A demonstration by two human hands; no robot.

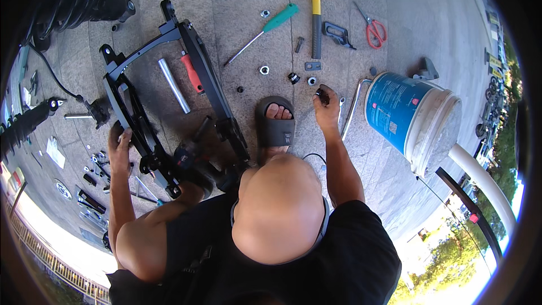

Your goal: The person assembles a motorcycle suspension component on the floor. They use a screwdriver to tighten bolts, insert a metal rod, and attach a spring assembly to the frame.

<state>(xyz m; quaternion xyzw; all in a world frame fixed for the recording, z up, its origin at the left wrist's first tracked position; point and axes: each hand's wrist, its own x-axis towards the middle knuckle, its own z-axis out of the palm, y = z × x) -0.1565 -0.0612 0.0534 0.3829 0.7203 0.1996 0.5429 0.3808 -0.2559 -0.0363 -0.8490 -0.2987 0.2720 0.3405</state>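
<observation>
A black metal frame, shaped like a swingarm (206,73), leans in front of me, its two long arms joined by a crosspiece. My left hand (119,149) is closed at its left arm; the fingertips are partly lost against dark parts. Right of my sandaled foot, my right hand (326,114) pinches a small dark piece (322,96), too covered to name. Close by lie a black ring-like part (293,78), a hex nut (312,81) and a long bent-handled wrench (354,114). Between the frame's arms are a silver tube (174,86) and a red-handled tool (192,73).
Ahead lie a green screwdriver (280,18), a yellow hammer (316,0) and red-handled scissors (375,34). A blue-and-white bucket (395,110) stands at right. Shock absorbers (84,7) and loose hardware fill the left. A dark power tool (186,155) is under the frame.
</observation>
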